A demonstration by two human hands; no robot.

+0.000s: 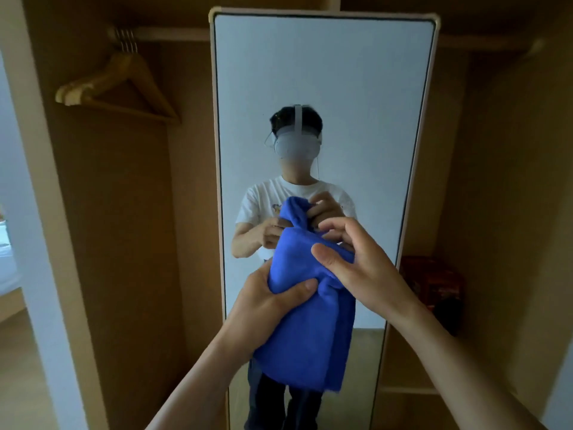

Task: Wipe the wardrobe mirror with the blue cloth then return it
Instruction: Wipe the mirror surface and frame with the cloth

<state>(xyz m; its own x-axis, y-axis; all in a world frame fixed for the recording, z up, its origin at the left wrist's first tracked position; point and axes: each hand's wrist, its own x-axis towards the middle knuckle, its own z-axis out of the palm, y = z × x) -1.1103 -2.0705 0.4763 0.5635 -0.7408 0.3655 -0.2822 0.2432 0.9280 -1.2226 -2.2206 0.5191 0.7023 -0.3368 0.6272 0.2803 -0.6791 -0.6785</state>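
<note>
A tall wardrobe mirror [322, 88] with a pale frame stands straight ahead and reflects a person holding the cloth. The blue cloth [307, 330] hangs bunched in front of the mirror's lower half, a short way off the glass. My left hand [266, 299] grips the cloth at its middle, thumb across the front. My right hand [356, 262] pinches the cloth's upper part between thumb and curled fingers. Both forearms reach in from the bottom of the view.
The mirror stands inside an open wooden wardrobe. Several wooden hangers [121, 85] hang on a rail [173, 34] at the upper left. A dark reddish box [434, 283] sits on a shelf to the right of the mirror. A white door edge [40, 243] runs down the left.
</note>
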